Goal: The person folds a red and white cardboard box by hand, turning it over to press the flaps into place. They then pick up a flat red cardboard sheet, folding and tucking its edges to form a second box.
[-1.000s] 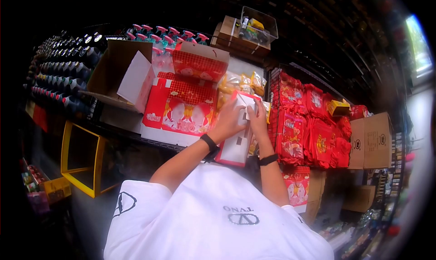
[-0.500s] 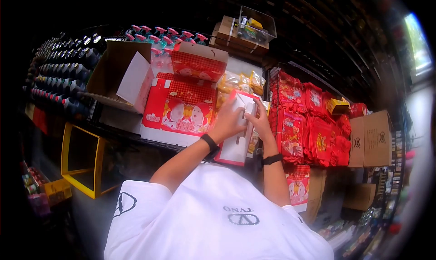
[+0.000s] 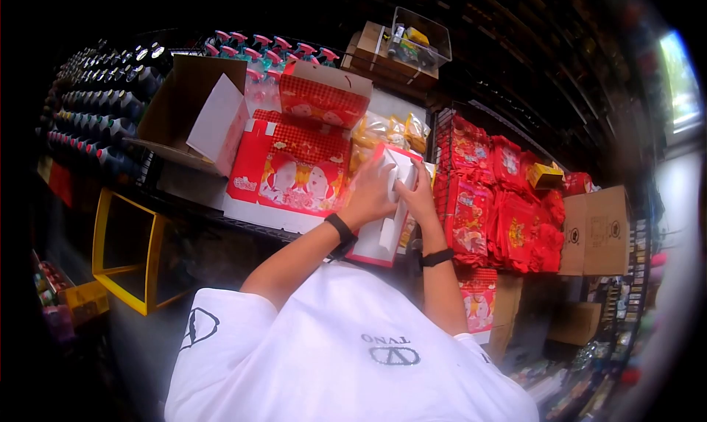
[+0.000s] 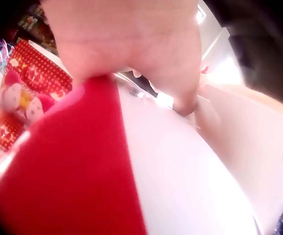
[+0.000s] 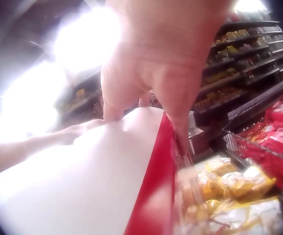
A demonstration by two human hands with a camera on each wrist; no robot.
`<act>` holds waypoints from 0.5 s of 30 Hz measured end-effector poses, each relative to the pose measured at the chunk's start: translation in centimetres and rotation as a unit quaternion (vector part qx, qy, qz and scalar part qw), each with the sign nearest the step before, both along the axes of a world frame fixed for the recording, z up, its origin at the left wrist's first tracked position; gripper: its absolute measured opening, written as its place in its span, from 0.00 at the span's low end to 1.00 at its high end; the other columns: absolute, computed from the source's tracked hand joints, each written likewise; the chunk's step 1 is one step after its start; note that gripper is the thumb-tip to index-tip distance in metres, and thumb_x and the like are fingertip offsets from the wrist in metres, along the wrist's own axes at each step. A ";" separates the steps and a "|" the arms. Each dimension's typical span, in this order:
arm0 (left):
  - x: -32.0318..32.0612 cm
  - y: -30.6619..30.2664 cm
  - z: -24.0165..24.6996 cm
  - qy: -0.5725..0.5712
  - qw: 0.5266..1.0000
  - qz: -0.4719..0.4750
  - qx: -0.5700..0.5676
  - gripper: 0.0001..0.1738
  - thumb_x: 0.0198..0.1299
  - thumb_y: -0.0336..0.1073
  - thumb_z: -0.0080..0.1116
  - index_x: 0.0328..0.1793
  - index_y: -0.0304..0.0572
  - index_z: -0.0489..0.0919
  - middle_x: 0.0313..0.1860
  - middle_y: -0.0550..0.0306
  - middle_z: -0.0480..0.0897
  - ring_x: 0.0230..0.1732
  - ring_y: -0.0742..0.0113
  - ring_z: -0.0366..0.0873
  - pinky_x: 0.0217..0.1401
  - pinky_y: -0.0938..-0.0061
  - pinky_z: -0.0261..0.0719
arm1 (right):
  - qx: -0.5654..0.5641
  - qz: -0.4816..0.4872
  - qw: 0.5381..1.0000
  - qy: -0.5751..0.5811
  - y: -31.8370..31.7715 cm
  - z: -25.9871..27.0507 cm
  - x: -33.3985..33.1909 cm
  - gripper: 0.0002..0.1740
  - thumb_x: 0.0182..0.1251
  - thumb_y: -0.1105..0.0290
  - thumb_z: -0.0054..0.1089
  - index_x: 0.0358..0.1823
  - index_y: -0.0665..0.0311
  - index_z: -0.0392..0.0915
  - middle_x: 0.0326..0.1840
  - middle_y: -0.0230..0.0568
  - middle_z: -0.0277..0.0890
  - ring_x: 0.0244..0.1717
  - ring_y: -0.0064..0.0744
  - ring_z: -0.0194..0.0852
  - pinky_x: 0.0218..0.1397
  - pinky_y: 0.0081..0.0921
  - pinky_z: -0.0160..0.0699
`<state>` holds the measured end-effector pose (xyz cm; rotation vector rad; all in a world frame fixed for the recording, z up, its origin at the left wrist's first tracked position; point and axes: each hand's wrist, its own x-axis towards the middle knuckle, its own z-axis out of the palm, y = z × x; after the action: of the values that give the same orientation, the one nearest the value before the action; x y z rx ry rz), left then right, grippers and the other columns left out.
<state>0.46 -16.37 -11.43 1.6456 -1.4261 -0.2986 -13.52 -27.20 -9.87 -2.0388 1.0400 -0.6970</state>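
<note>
Both hands are on a red-and-white cardboard gift box (image 3: pixel 374 251), tilted in front of the chest with its white flaps facing up. My left hand (image 3: pixel 370 195) grips the left side, its thumb near the middle of the flaps. On the opposite side, my right hand (image 3: pixel 420 199) holds the far right edge, thumb over the white flap (image 3: pixel 389 234), which stands raised. In the left wrist view the box's red side (image 4: pixel 78 166) meets a white panel under the hand. The right wrist view shows fingers (image 5: pixel 180 129) over the red edge.
A flat printed red carton (image 3: pixel 305 171) lies to the left, an open brown box (image 3: pixel 184 120) beyond it. Yellow snack bags (image 3: pixel 390 131) sit behind the hands. Red packages (image 3: pixel 471 216) fill a wire rack at right. Spray bottles (image 3: pixel 258 57) stand at the back.
The white flaps, lying nearly flat a second ago, now have one standing up along the box. Both hands stay on the box, the right thumb shifted slightly towards the left hand.
</note>
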 end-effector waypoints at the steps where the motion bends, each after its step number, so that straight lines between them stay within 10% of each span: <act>1: 0.1 0.0 -0.1 0.001 1.000 -0.002 0.002 0.52 0.46 0.40 0.76 0.78 0.41 0.63 0.79 0.33 0.56 0.83 0.30 0.47 0.85 0.43 0.52 | 0.001 -0.003 1.000 0.002 0.0 0.0 0.0 0.43 0.58 0.64 0.73 0.75 0.63 0.68 0.79 0.64 0.60 0.83 0.59 0.55 0.84 0.46 0.57; 15: 1.2 0.0 -0.3 0.053 0.998 -0.042 0.010 0.52 0.50 0.51 0.74 0.79 0.39 0.64 0.81 0.31 0.55 0.83 0.29 0.47 0.85 0.42 0.51 | 0.130 0.017 0.990 -0.049 -1.0 -0.2 -0.5 0.45 0.56 0.67 0.78 0.76 0.63 0.68 0.79 0.55 0.61 0.82 0.49 0.56 0.84 0.40 0.56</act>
<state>1.68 -16.41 -11.70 1.5653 -1.4180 -0.4437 -14.02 -28.17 -10.09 -1.7767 0.9835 -0.6042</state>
